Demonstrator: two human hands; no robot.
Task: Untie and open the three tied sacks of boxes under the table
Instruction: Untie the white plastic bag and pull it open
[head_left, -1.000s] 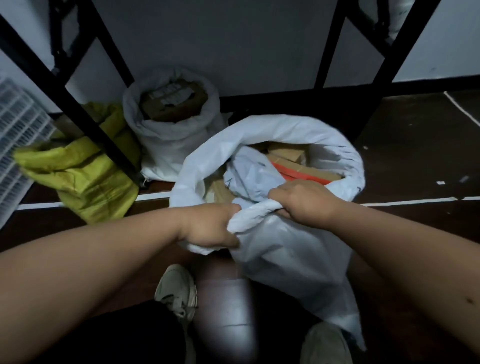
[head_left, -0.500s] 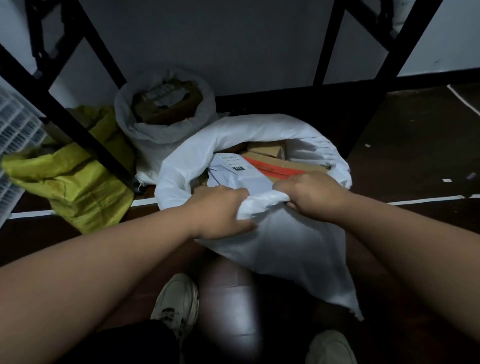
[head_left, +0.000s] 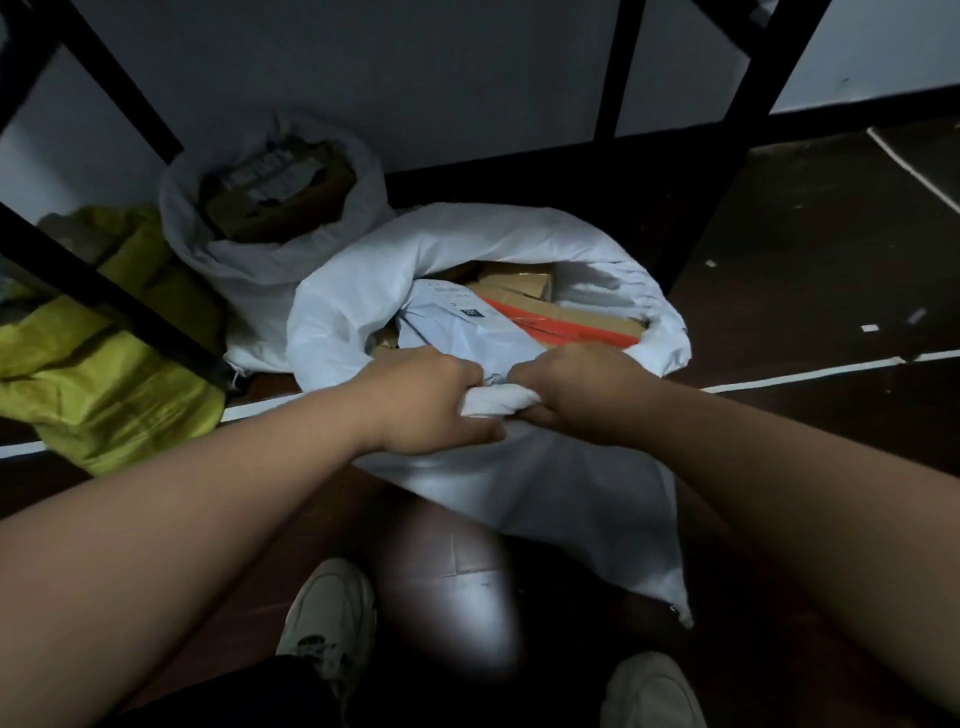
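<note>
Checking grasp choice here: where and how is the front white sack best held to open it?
By its rolled near rim, from the person's side, as the left hand and right hand grip it now: the bunched edge gives a firm fold.

Both forearms bare, no sleeves showing anywhere up to the frame edges. No watch, ring, band or glove on the left hand (head_left: 421, 400) or the right hand (head_left: 576, 389). Nails hidden, can't tell more. Dark, near-black garment (head_left: 244, 696) at the near bottom edge, left of centre, probably trousers; fabric detail lost in shadow. Two light-coloured sneakers: left shoe (head_left: 330, 618) off-white with a rounded toe, panel seams and dark scuff or print marks near the laces; right shoe (head_left: 652, 693) same pale tone, only the toe cap visible at the near edge. Rest of the body out of view.
</note>
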